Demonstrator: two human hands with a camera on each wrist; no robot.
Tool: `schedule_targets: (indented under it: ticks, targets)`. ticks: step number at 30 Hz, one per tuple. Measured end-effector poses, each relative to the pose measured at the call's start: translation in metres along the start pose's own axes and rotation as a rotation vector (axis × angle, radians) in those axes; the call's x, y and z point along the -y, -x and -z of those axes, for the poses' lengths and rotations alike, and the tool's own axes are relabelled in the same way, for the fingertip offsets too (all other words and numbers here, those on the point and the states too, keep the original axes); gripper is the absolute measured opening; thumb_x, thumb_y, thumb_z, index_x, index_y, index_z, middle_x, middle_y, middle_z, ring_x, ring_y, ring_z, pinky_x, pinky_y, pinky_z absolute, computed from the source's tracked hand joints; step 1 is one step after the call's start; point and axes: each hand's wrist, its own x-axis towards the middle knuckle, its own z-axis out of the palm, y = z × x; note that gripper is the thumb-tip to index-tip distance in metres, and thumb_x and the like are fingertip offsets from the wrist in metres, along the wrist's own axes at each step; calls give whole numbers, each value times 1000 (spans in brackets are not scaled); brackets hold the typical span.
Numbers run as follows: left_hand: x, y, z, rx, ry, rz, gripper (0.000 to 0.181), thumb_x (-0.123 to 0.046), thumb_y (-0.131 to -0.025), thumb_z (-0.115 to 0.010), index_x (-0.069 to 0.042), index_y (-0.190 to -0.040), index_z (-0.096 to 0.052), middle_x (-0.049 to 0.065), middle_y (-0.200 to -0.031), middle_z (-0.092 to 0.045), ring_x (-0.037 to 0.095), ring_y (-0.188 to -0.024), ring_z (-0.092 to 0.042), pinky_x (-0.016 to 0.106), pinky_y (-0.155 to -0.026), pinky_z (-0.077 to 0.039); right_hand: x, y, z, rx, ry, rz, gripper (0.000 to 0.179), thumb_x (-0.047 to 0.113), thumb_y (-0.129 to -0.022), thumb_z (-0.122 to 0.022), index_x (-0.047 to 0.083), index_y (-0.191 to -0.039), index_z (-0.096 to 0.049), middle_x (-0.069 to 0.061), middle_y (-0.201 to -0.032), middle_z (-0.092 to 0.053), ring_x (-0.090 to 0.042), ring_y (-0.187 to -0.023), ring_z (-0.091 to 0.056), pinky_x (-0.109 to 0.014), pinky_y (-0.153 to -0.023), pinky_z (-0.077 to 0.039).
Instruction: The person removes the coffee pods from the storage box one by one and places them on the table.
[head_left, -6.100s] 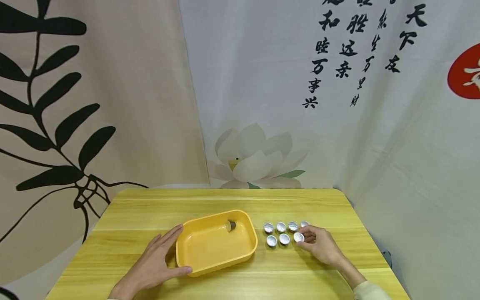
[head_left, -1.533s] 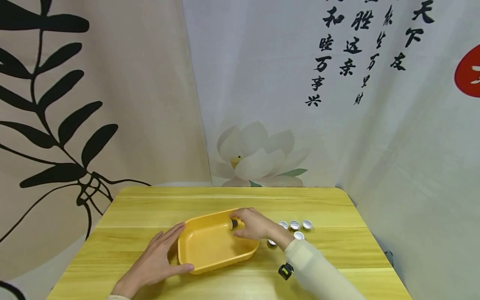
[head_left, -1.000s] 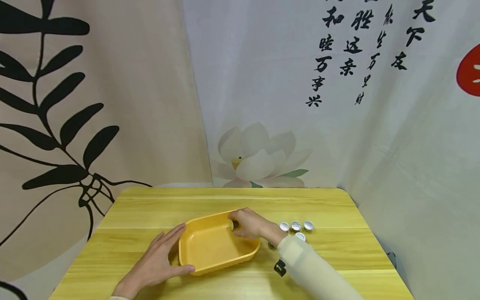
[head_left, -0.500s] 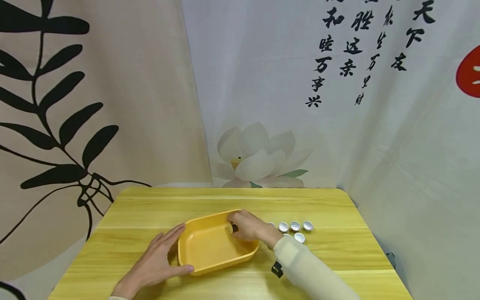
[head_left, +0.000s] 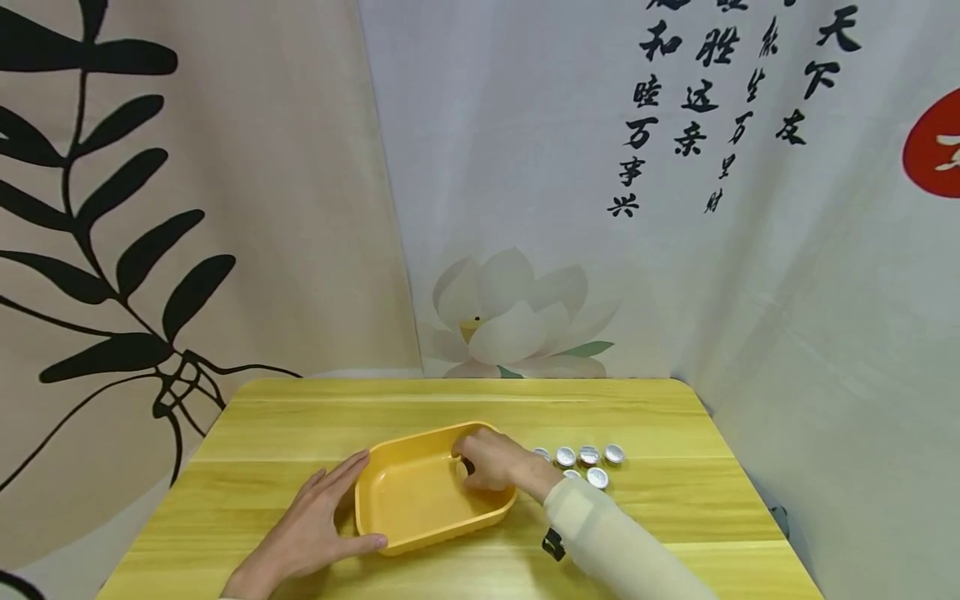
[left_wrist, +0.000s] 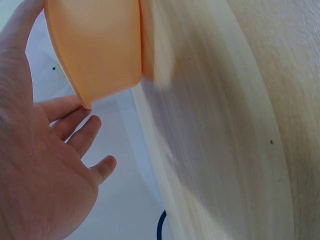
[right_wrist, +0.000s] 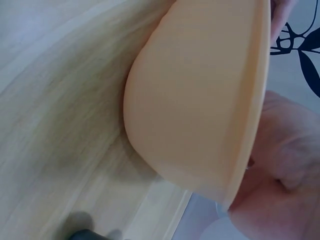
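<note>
A yellow plastic tray (head_left: 412, 504) sits on the table. My left hand (head_left: 303, 529) rests against its left end, fingers straight, the thumb on the near corner and fingertips at the far one. In the left wrist view, those fingertips touch the rim of the tray (left_wrist: 97, 50). My right hand (head_left: 491, 460) reaches inside the tray's right part, its fingers curled around a coffee capsule (head_left: 468, 467). Only a bit of its dark side shows; the tray wall (right_wrist: 200, 100) hides it in the right wrist view. Several silver-lidded capsules (head_left: 588, 455) stand right of the tray.
The wooden table (head_left: 360, 408) carries the tray and capsules. The right forearm's sleeve (head_left: 622, 542) passes over the near row of capsules and hides part of it. A printed cloth (head_left: 510, 167) hangs behind the table.
Since the earliest frame, my right hand has gone from the capsules on the table into the tray. Its fingers have closed around the capsule there, which has shifted slightly nearer. My left hand stays put.
</note>
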Motion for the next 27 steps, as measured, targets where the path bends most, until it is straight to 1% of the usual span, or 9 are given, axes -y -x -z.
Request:
schedule_targets:
  ticks: [1, 5, 7, 11, 16, 19, 22, 27]
  targets:
    - [0, 0, 0, 0, 0, 0, 126, -78, -82, -89, -4, -172, -44, 18, -179, -47, 49, -158, -54, 85, -128, -30, 0, 0, 0, 2, 8, 1, 42, 24, -94, -92, 13, -133, -81, 3, -127, -83, -4, -100, -67, -22, -95, -63]
    - [0, -1, 0, -3, -7, -1, 126, -78, -81, -90, -4, -172, -45, 17, -179, -47, 48, -159, -54, 84, -129, -31, 1, 2, -2, 3, 24, -1, 41, 29, -94, -94, 15, -131, -82, 3, -130, -84, -8, -111, -76, -26, -100, -66]
    - [0, -1, -1, -2, -12, 0, 126, -78, -81, -90, -4, -172, -44, 17, -179, -47, 48, -159, -54, 84, -129, -31, 1, 2, -3, 5, 29, -3, 41, 31, -95, -94, 16, -131, -83, 3, -131, -83, -10, -113, -77, -27, -101, -66]
    - [0, -2, -2, 2, -14, 3, 127, -79, -80, -90, -4, -173, -44, 17, -179, -47, 48, -159, -53, 83, -129, -30, 1, 2, -3, 13, 29, -14, 40, 33, -95, -94, 16, -130, -84, 4, -129, -84, -8, -106, -75, -27, -97, -66]
    - [-1, -2, -1, 2, -18, 7, 128, -79, -80, -90, -5, -173, -44, 17, -179, -47, 47, -160, -53, 83, -130, -30, 1, 3, -3, 14, 27, -8, 37, 33, -94, -95, 18, -126, -85, 6, -124, -84, -2, -93, -67, -24, -90, -64]
    - [-1, -2, -1, 2, -20, 10, 127, -79, -80, -90, -5, -173, -44, 17, -179, -47, 47, -160, -53, 83, -130, -30, 1, 3, -3, 12, 34, 9, 37, 34, -94, -95, 20, -127, -85, 7, -123, -85, -1, -91, -65, -22, -88, -63]
    - [-1, -1, -1, 4, -22, 12, 127, -79, -80, -90, -5, -173, -44, 17, -179, -47, 48, -160, -53, 83, -130, -30, 0, 3, -3, 8, 18, 25, 38, 36, -94, -95, 20, -127, -85, 8, -122, -85, 0, -90, -64, -21, -87, -62]
    - [0, -2, 0, 1, -18, 8, 127, -78, -80, -90, -4, -172, -45, 18, -179, -47, 48, -159, -53, 84, -129, -31, -2, 4, -2, -11, -54, 64, 41, 36, -92, -97, 17, -125, -85, 7, -118, -84, 0, -90, -64, -19, -86, -62]
